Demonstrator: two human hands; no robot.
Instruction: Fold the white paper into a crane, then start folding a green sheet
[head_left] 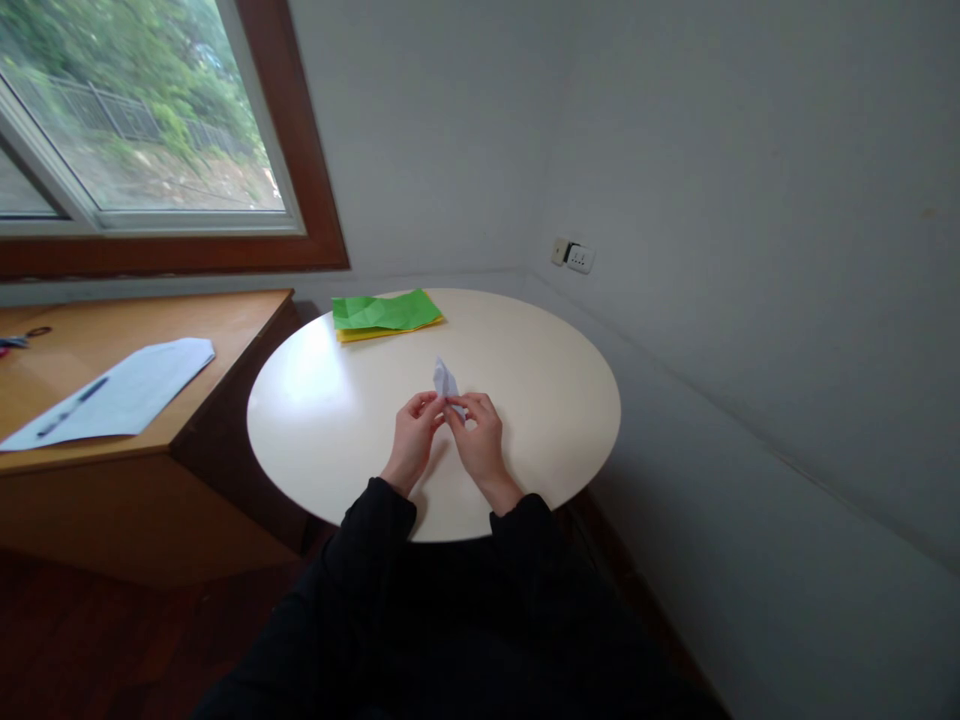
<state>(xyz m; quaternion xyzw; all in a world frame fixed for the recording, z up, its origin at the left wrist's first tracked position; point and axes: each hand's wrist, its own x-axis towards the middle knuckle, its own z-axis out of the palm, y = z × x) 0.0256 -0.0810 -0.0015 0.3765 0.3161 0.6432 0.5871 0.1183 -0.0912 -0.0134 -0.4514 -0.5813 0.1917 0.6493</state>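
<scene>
A small piece of folded white paper point(445, 380) with a pointed top is held up above the round table. My left hand point(414, 432) pinches its lower edge from the left, thumb and fingertips closed. From the other side my right hand point(478, 432) grips the same paper, its fingertips meeting those of the left. The fingers cover the bottom of the paper, so its lower folds cannot be made out. Beyond the hands, green paper point(388, 311) with creases lies on top of yellow paper point(356, 336).
The round cream table point(555, 380) stands against the wall below an electrical socket point(580, 259). To the left, a wooden desk point(225, 320) carries white sheets point(161, 375), a pen point(73, 407) and scissors point(22, 340). A window point(180, 120) is above the desk.
</scene>
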